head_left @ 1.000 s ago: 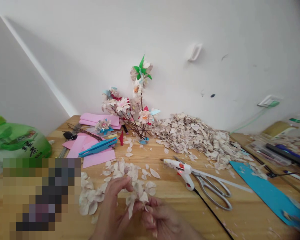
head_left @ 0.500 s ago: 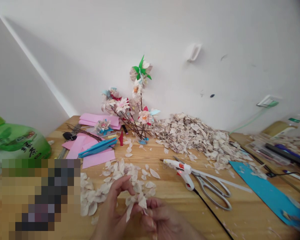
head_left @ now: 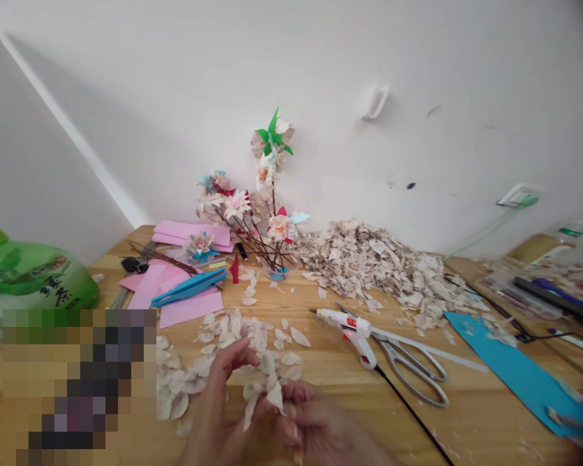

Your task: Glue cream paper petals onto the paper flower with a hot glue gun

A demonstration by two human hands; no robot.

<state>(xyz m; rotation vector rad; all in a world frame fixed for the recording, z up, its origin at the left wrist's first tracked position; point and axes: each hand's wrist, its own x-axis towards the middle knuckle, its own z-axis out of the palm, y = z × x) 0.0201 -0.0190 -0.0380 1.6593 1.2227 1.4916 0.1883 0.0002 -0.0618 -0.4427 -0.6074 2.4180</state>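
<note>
A white wall (head_left: pixel 320 77) is rising behind a wooden worktop (head_left: pixel 350 414), and a person is working at its near edge with both hands low in view. Against the wall, a bunch of petal flowers (head_left: pixel 282 228) on dark twigs is standing, looking well advanced, while a large heap of loose petals (head_left: pixel 369 265) is spreading to its right, so much of the material is lying unused. A green plastic bag (head_left: pixel 29 275) is sitting at the far left, and sheets of pink paper (head_left: pixel 189 309) and blue tweezers (head_left: pixel 189 286) are lying near the bunch. To the right, a white hot glue gun (head_left: pixel 342 327) is resting against steel scissors (head_left: pixel 412 369), with a teal card strip (head_left: pixel 519 382) lying beyond them. Closer in, a smaller scatter of petals (head_left: pixel 175 382) is covering the wood just beside the left hand (head_left: pixel 223 395). That hand and the right hand (head_left: pixel 311 421) are holding a small cluster of petals (head_left: pixel 272 388) between them, above the scatter. The right fingers (head_left: pixel 291 395) are closing on its lower edge, while the left ones are curving around its side, though I cannot tell whether they are gripping or only steadying it.
</note>
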